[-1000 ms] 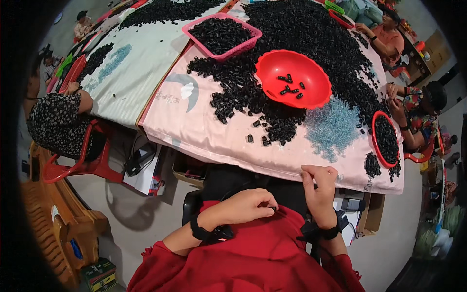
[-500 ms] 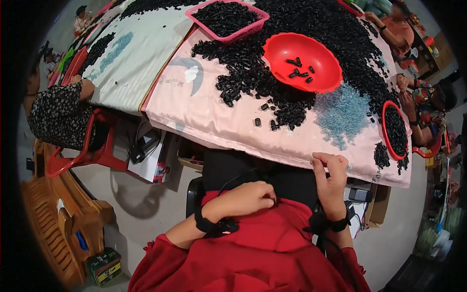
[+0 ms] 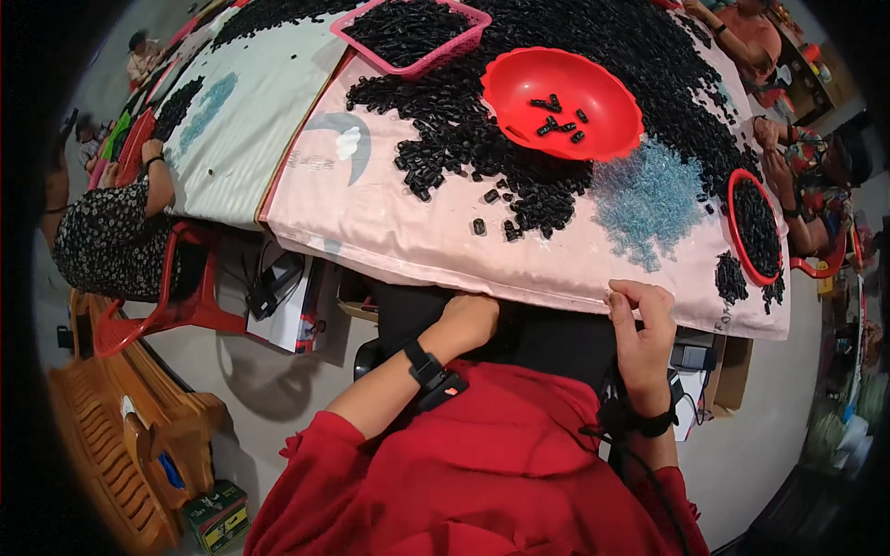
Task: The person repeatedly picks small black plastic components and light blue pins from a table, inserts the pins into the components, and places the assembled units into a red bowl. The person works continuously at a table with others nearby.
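A slatted wooden bench (image 3: pixel 109 417) stands near a red chair (image 3: pixel 209 316) and a green box (image 3: pixel 215 517).

Makeshift workshop: people (image 3: pixel 107 236) around tables (image 3: pixel 371 232), piles of black parts (image 3: pixel 672 97)

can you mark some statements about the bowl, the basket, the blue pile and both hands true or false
1. The red bowl holds a few black pieces. True.
2. The pink basket is empty. False: it is full of black pieces.
3. The left hand is inside the red bowl. False: it is at the pink cloth's near edge.
4. The right hand has thumb and forefinger close together. True.
5. The pale blue pile lies beside the red bowl. True.
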Tool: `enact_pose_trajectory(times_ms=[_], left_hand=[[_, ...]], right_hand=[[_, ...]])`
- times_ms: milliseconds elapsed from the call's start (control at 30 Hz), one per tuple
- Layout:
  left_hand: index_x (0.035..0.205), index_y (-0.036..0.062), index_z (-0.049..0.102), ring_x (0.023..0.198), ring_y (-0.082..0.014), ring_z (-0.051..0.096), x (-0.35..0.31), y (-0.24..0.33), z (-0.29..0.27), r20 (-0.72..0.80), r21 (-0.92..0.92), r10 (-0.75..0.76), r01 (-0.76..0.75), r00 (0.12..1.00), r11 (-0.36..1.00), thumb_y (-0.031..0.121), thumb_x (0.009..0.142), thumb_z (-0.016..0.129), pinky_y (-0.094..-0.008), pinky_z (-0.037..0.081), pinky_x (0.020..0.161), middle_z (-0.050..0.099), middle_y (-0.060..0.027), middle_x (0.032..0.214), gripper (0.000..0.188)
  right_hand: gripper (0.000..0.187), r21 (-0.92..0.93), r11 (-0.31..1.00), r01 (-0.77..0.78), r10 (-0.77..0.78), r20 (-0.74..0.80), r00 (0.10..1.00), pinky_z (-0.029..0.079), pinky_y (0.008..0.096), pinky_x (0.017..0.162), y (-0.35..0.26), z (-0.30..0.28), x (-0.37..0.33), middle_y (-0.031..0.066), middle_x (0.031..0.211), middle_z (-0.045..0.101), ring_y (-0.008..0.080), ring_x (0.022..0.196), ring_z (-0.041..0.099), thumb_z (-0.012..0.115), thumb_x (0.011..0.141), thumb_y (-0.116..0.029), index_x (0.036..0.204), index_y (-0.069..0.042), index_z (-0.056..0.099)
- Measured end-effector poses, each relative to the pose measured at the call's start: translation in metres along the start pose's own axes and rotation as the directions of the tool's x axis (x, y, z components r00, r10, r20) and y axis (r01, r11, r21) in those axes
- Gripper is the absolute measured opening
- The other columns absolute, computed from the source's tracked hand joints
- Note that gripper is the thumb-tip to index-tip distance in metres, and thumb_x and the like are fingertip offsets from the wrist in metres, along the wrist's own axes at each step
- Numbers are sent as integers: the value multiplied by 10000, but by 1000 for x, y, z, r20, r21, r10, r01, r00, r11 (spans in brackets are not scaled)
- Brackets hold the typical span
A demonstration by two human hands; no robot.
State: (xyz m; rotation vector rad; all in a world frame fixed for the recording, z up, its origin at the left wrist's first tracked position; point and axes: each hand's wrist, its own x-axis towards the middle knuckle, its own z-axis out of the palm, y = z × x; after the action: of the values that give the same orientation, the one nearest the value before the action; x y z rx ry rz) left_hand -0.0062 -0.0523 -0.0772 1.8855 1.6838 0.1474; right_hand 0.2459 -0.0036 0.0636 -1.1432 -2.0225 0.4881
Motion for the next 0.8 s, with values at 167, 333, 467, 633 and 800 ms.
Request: enact_pose_trajectory(times_ms=[167, 333, 467, 633, 800], left_hand=[[881, 8, 779, 903, -423, 747, 21, 4, -2, 168, 3, -14, 14, 986, 1000, 61, 823, 661, -502, 584, 825, 740, -278, 945, 142], [1057, 24, 761, 930, -321, 728, 39, -19, 18, 283, -60, 48, -32, 958, 998, 40, 914, 608, -421, 569, 801, 761, -202, 1051, 210], [1128, 30, 732, 896, -266, 687, 35, -18, 17, 38, -654, -202, 177, 979, 736, 42, 952, 592, -383, 540, 758, 747, -146, 1056, 226], [1217, 38, 696, 854, -197, 636, 32, -8, 18, -50, -985, -453, 30, 890, 167, 46, 998, 572, -337, 503, 705, 729, -77, 1061, 251], [1109, 79, 715, 769, -151, 589, 42, -25, 32, 132, -971, -306, 185, 943, 149, 85, 1026, 591, -309, 451, 644, 708, -39, 965, 149]], right_hand=[[121, 10, 999, -46, 46, -31, 998, 458, 365, 864, 1, -7, -1, 65, 938, 732, 227, 860, 600, 747, 957, -47, 1079, -51, 746], [121, 48, 994, -94, 95, -9, 995, 488, 390, 834, 1, -8, 0, 72, 964, 736, 257, 878, 619, 741, 954, -45, 1075, -55, 744], [114, 131, 989, -74, 45, 212, 976, 495, 411, 845, 11, 3, -9, 113, 992, 737, 325, 904, 658, 736, 937, -44, 1051, -53, 734], [114, 190, 982, -23, -53, 387, 921, 503, 455, 863, 5, 25, -8, 151, 1003, 727, 379, 958, 681, 722, 935, -64, 1047, -41, 713], [90, 222, 965, -136, 3, 513, 858, 548, 499, 762, 7, 57, -17, 213, 925, 702, 436, 874, 701, 648, 975, -84, 1006, 1, 652]])
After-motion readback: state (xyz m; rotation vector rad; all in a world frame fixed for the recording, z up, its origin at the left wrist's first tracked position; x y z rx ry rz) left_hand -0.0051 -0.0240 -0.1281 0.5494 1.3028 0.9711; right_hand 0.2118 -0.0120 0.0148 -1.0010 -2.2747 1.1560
